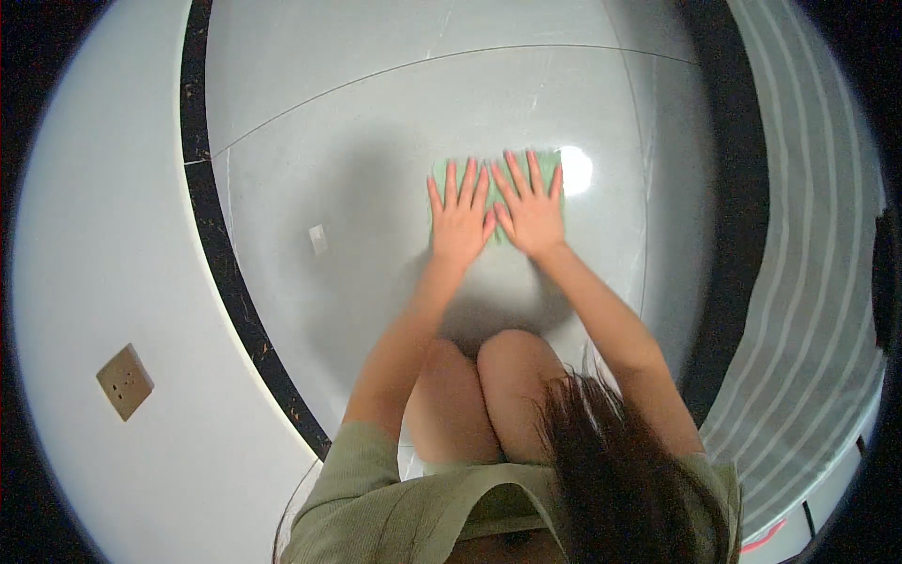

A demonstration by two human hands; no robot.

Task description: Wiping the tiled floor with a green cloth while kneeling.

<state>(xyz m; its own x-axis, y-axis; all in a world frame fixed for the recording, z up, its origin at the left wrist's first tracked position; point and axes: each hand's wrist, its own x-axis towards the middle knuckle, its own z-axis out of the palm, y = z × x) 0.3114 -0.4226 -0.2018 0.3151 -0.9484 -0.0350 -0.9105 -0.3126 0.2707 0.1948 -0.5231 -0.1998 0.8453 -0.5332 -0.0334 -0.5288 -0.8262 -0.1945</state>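
A light green cloth (451,173) lies spread on the glossy grey tile floor (376,282) in front of my knees. Flat on its left half rests my left hand (460,221), fingers stretched and apart, pointing away from me. My right hand (534,211) presses on the right half in the same way, its fingers spread. The two thumbs come close together near the cloth's middle. Most of the cloth is hidden under the palms; its edges show between and beyond the fingers.
At left, a white wall (113,235) with a beige socket (125,382) meets a black skirting strip (221,244). A dark band (738,188) and striped grey fabric (808,235) run along the right. A bright reflection shows right of the cloth.
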